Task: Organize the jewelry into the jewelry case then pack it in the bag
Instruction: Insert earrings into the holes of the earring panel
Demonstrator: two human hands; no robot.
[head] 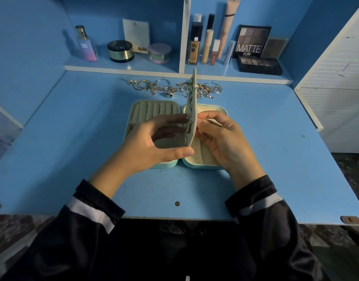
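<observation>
Dim bluish light, wide-angle edge distortion

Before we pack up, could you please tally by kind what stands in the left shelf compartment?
Perfume bottle: 1
Round jars: 2 (black jar, pink jar)
White card with NUDE label: 1
Total: 4

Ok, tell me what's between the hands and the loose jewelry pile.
The divider flap, held upright between the left hand and right hand, rises before the jewelry pile. The open case lies between too; nothing else visible.
</observation>
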